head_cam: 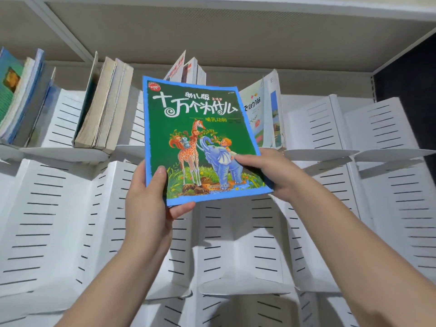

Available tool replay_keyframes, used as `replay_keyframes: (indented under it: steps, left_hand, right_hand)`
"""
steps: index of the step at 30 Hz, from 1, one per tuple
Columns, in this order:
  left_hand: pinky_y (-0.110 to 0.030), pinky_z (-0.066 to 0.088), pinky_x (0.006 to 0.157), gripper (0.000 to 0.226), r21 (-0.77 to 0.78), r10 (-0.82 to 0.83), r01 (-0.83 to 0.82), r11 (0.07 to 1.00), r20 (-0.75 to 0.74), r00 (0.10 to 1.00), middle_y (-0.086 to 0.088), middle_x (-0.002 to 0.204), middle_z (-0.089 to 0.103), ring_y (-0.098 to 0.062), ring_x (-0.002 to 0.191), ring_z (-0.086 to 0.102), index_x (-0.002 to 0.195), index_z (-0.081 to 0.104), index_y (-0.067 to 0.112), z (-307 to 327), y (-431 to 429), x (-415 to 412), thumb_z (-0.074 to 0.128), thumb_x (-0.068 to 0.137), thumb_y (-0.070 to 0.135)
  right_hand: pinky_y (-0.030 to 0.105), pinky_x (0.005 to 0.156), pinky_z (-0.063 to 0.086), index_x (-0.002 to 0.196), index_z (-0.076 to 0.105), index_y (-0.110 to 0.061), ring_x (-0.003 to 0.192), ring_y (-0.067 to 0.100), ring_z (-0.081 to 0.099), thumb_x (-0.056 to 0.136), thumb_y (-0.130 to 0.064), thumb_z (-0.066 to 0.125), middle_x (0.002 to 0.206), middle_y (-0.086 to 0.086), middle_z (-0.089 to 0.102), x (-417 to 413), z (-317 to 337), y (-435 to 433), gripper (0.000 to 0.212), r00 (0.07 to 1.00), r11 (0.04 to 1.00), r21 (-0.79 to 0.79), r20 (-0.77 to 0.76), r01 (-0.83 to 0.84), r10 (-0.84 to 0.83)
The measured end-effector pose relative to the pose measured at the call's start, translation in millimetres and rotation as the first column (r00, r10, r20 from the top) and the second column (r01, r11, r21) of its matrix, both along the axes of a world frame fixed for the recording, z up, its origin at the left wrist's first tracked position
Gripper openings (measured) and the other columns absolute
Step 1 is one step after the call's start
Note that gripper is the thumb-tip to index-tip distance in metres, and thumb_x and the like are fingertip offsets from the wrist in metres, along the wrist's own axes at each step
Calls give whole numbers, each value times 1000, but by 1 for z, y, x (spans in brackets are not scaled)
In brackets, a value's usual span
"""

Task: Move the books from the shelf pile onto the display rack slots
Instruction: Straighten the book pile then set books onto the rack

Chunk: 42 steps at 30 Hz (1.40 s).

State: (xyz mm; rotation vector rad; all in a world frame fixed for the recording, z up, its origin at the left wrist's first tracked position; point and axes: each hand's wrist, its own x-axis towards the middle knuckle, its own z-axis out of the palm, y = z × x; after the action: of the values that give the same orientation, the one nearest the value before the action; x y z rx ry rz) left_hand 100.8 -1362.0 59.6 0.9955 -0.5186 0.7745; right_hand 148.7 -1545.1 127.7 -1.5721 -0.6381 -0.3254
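A thin green children's book (198,138) with a blue border, a giraffe and an elephant on its cover is held up in front of the white display rack (59,208). My left hand (148,204) grips its lower left corner, thumb on the cover and fingers beneath. My right hand (271,171) pinches its lower right edge, thumb on the elephant. The book faces me, slightly tilted. Behind it a slot with white books (188,69) is partly hidden.
Upper rack slots hold books: a blue-green stack (21,97) at far left, worn thick books (106,105), a white picture book (264,112) on the right. Two upper slots at right (368,128) and the lower rows hold nothing. A shelf board (212,31) runs overhead.
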Motion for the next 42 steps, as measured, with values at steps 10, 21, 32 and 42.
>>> replay_keyframes:
  steps: [10,21,32,42]
  left_hand:
    - [-39,52,89,65,259,0,14,966,-51,999,2,112,62,-18,107,61,140,29,36,24,-29,13,59,86,16]
    - [-37,49,95,59,323,86,-69,944,-40,995,11,105,58,-21,114,56,140,30,37,34,-20,26,52,91,12]
    - [-26,50,79,54,321,143,-112,940,-73,987,6,104,59,-19,110,59,137,36,36,31,-5,31,52,91,14]
    - [-33,47,93,50,364,235,-178,914,-121,964,3,122,57,-8,110,55,133,41,42,1,-7,7,52,91,18]
  right_hand:
    - [35,78,57,89,62,-21,75,18,67,82,-5,67,90,3,70,-3,28,-59,18,818,820,405,242,403,-522]
    - [31,64,38,115,45,-14,79,27,50,93,-17,49,95,1,56,42,85,-39,23,370,444,111,398,889,-840]
    - [43,97,35,140,29,-13,128,32,35,90,-22,58,140,13,36,77,91,-32,58,319,305,-92,286,948,-904]
    - [42,105,26,141,33,-17,131,25,34,89,-38,53,144,5,36,42,9,-18,60,376,458,298,293,838,-879]
